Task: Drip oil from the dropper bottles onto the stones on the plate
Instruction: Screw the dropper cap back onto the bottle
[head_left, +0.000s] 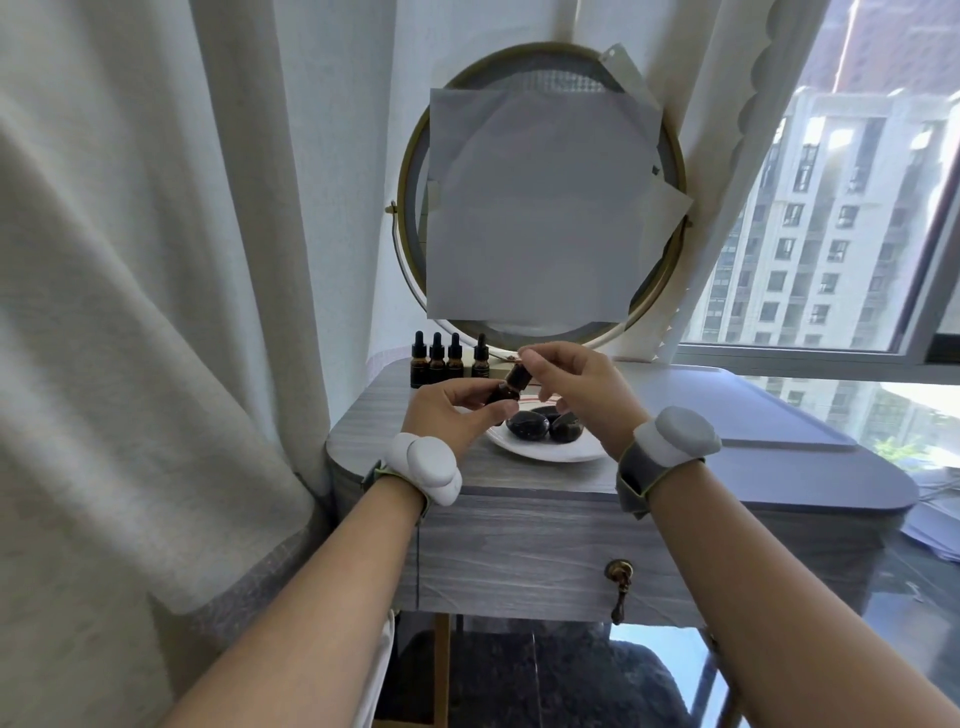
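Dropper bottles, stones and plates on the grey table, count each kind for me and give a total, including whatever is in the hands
Dropper bottles: 5, with 4 standing in a row at the back and 1 held bottle between the left hand and right hand
Black stones: 3 visible
White plate: 1
Total: 9
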